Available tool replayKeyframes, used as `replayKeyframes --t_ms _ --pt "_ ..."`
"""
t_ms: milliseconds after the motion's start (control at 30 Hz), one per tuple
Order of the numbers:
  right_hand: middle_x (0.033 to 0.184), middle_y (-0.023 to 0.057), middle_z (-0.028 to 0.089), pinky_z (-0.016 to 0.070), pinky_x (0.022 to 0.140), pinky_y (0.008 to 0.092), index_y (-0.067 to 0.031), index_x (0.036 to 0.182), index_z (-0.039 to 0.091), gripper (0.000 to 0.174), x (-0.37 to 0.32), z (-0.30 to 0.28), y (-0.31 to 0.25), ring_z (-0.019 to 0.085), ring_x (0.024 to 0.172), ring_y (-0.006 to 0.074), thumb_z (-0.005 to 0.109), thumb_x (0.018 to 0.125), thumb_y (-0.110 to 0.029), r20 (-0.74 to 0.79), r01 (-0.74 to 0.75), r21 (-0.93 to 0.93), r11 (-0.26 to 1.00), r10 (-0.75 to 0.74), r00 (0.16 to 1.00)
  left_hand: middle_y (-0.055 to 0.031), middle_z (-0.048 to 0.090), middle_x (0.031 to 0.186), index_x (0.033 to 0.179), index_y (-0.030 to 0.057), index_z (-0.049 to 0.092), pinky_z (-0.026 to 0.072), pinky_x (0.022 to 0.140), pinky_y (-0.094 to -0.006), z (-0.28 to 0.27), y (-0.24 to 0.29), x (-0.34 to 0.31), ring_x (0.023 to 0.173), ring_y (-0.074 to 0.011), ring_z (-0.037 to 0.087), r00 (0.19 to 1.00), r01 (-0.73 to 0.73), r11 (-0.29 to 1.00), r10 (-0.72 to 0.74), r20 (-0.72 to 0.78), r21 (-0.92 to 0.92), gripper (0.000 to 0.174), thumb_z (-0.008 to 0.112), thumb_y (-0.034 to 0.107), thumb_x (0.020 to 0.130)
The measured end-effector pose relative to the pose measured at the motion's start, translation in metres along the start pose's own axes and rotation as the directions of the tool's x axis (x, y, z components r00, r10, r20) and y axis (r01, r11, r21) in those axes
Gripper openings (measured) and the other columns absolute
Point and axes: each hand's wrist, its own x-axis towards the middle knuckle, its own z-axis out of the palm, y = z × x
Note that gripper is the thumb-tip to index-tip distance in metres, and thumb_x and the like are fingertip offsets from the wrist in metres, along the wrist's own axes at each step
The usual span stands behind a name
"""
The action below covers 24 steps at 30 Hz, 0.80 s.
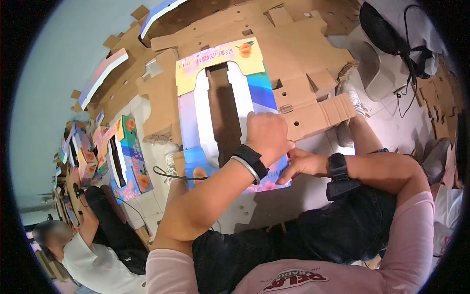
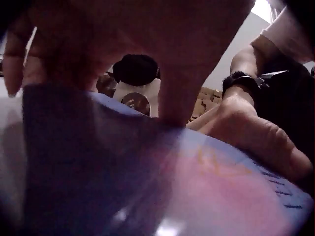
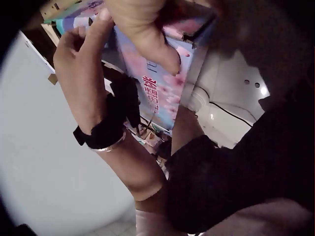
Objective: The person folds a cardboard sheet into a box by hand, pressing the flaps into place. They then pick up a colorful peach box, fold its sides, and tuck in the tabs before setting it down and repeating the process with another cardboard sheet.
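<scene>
A printed cardboard fruit box [image 1: 265,88] with peaches, blossoms and a long top opening lies in front of the person in the head view. My left hand [image 1: 267,134] grips its right side near the front corner, over the white inner flap [image 1: 240,88]. In the left wrist view, fingers of the left hand [image 2: 179,88] come down at the panel's edge. My right hand [image 1: 308,164] holds the front right corner beside it. The right wrist view shows the right thumb [image 3: 165,56] lying on the blossom-printed front panel [image 3: 157,83]; the other right fingers are partly hidden.
Flat brown cardboard sheets [image 1: 293,44] spread beyond the box, with a folded piece [image 1: 320,117] at its right. Other printed boxes [image 1: 122,152] stand left, near another person [image 1: 98,259]. A white stool [image 1: 377,68] with a black bag [image 1: 384,29] is at the upper right.
</scene>
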Motion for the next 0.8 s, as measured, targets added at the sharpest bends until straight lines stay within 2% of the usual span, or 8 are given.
replayKeyframes --t_ms 67,200,267,400,500,567,667,800 --pt "0.105 0.0082 0.065 0.0516 0.083 0.0333 -0.0064 0.129 0.044 0.072 0.006 -0.005 0.011 0.064 0.095 0.0169 0.08 0.068 0.001 -0.002 0.002 -0.014 1.0 -0.002 1.0 -0.0091 0.066 0.07 0.072 0.0085 0.069 0.0457 0.067 -0.0413 -0.004 0.004 0.0 0.072 -0.0249 0.065 0.992 -0.052 0.999 0.052 0.118 -0.003 0.037 0.077 0.044 0.066" --pt "0.112 0.0098 0.062 0.0519 0.084 0.0336 -0.0059 0.135 0.035 0.084 0.009 -0.004 0.021 0.064 0.095 0.0182 0.08 0.066 0.007 -0.011 0.119 0.035 0.992 -0.118 0.993 -0.0086 0.066 0.069 0.068 0.0097 0.069 0.0456 0.066 -0.0409 0.01 0.006 -0.008 0.07 -0.0254 0.065 0.99 -0.075 0.997 0.075 0.117 -0.003 0.033 0.076 0.042 0.067" --pt "0.117 0.0098 0.058 0.0516 0.085 0.033 -0.0065 0.141 0.024 0.097 0.008 -0.002 0.019 0.062 0.099 0.0181 0.082 0.064 0.006 -0.072 0.243 -0.009 0.97 -0.243 0.967 -0.0104 0.065 0.068 0.065 0.0084 0.068 0.0454 0.065 -0.0417 0.02 0.001 -0.012 0.068 -0.0278 0.065 0.991 -0.112 0.992 0.108 -0.081 -0.052 0.032 0.075 0.04 0.068" --pt "0.121 0.0091 0.055 0.0505 0.087 0.032 -0.0063 0.142 0.021 0.099 0.009 -0.008 0.013 0.06 0.104 0.0177 0.084 0.066 -0.001 -0.076 0.176 -0.067 0.982 -0.181 0.981 -0.0112 0.066 0.068 0.067 0.0073 0.068 0.0457 0.065 -0.0446 0.021 -0.014 -0.006 0.066 -0.0306 0.064 0.991 -0.041 0.977 0.012 -0.135 -0.209 0.022 0.072 0.029 0.067" --pt "0.124 0.0091 0.053 0.0498 0.089 0.0344 -0.0082 0.144 0.015 0.101 0.002 -0.005 -0.002 0.057 0.11 0.0196 0.083 0.069 -0.008 -0.07 0.025 -0.08 0.997 -0.03 0.997 -0.0149 0.065 0.067 0.066 0.0052 0.067 0.0466 0.064 -0.0456 0.013 -0.019 -0.004 0.064 -0.0337 0.064 0.997 0.061 0.953 -0.07 -0.021 -0.296 0.025 0.071 0.03 0.068" --pt "0.126 0.0152 0.055 0.0466 0.089 0.0496 -0.0082 0.147 -0.008 0.126 0.01 -0.009 0.014 0.054 0.115 0.0274 0.087 0.065 -0.02 -0.031 -0.026 0.023 0.999 0.027 0.999 -0.0163 0.06 0.062 0.062 0.0052 0.062 0.0465 0.055 -0.0446 0.017 -0.022 -0.004 0.06 -0.036 0.061 0.996 0.043 0.931 -0.067 -0.054 -0.363 0.036 0.075 0.038 0.07" --pt "0.129 0.0161 0.053 0.0432 0.091 0.056 -0.0121 0.147 -0.014 0.129 0.012 -0.005 0.022 0.05 0.12 0.03 0.086 0.066 -0.026 0.011 -0.074 0.067 0.995 0.073 0.997 -0.0171 0.061 0.064 0.062 0.0057 0.062 0.0475 0.057 -0.044 0.013 -0.023 -0.002 0.062 -0.0359 0.062 0.997 0.076 0.925 -0.078 0.009 -0.372 0.038 0.075 0.041 0.069" --pt "0.125 0.0118 0.058 0.0457 0.089 0.0515 -0.0141 0.15 0.007 0.112 0.008 0.001 0.017 0.054 0.116 0.0269 0.083 0.068 -0.022 -0.034 -0.078 0.065 0.995 0.081 0.996 -0.0166 0.063 0.066 0.064 0.0051 0.065 0.0494 0.059 -0.0428 0.0 -0.023 -0.003 0.063 -0.0358 0.064 0.995 0.058 0.943 -0.029 0.093 -0.328 0.043 0.077 0.047 0.067"
